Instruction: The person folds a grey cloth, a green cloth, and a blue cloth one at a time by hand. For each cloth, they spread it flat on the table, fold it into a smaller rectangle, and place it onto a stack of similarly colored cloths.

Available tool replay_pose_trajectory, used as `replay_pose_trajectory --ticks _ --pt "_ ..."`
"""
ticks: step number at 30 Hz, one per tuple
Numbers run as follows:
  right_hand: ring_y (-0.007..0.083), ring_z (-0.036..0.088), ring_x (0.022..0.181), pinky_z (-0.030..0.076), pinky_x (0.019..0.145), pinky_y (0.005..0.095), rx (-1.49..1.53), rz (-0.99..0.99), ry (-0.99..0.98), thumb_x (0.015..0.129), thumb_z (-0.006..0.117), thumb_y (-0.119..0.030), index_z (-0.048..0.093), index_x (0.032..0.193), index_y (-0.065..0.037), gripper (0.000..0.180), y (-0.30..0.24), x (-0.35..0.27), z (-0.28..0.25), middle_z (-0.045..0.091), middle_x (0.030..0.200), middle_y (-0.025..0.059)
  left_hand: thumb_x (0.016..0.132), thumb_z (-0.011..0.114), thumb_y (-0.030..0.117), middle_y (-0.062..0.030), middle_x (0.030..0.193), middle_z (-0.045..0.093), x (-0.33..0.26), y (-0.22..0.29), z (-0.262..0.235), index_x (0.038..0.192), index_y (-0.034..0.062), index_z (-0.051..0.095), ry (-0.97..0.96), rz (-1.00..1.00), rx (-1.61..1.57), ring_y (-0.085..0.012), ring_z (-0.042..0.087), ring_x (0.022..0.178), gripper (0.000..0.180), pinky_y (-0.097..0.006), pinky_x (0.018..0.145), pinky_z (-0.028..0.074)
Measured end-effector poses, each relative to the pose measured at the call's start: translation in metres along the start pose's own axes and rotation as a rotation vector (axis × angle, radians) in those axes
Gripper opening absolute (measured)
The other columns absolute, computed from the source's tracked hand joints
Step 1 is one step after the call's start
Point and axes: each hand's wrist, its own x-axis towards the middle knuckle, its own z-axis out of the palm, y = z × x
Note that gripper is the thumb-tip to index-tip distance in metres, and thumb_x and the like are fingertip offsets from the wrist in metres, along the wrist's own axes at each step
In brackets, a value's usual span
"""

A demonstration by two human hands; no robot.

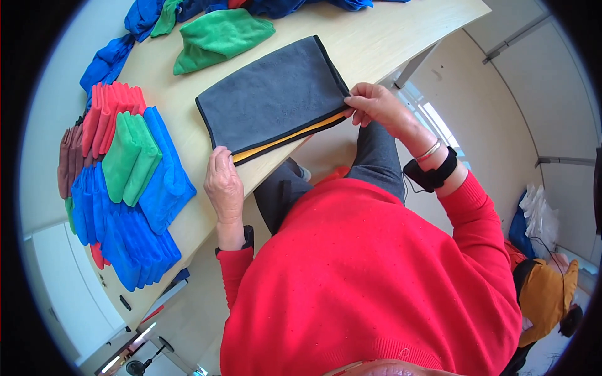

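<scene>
A grey towel (269, 91) with black edging lies folded on the table in front of me, and its yellow underside shows along the near edge. My right hand (380, 108) pinches the near right corner between thumb and fingers. At the near left corner, my left hand (224, 183) has its fingers closed on the towel's edge, the thumb partly hidden. A crumpled green cloth (222, 39) lies just beyond the towel.
Folded red (113, 113), green (130, 156) and blue cloths (135, 241) are stacked on the table (179, 116) at left, beside brown ones (69, 160). Loose blue cloths (276, 6) heap along the far edge. A table leg (414, 66) stands at right.
</scene>
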Motion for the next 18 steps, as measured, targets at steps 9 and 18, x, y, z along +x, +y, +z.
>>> replay_pose_trajectory --ticks 9,18 --pt "0.0084 0.061 0.063 0.048 0.055 0.0206 0.035 -0.01 0.108 0.09 0.057 -0.014 0.053 0.099 -0.003 0.014 0.017 -0.007 0.006 0.065 0.078 0.0053 0.083 0.057 -0.002 -0.0135 0.101 0.061 -0.001 0.004 0.001 0.096 0.0013 0.056 0.01 -0.035 -0.026 -0.0331 0.061 0.092 0.014 -0.04 0.078 0.05" --pt "0.0097 0.062 0.065 0.05 0.059 0.0215 0.242 0.02 0.127 0.091 0.058 -0.016 0.05 0.11 -0.003 0.025 0.041 -0.005 0.009 0.065 0.081 0.0065 0.083 0.059 0.002 -0.0135 0.104 0.061 -0.008 0.003 -0.007 0.097 0.0022 0.058 -0.056 0.073 0.015 -0.0331 0.061 0.089 0.014 -0.04 0.076 0.05"
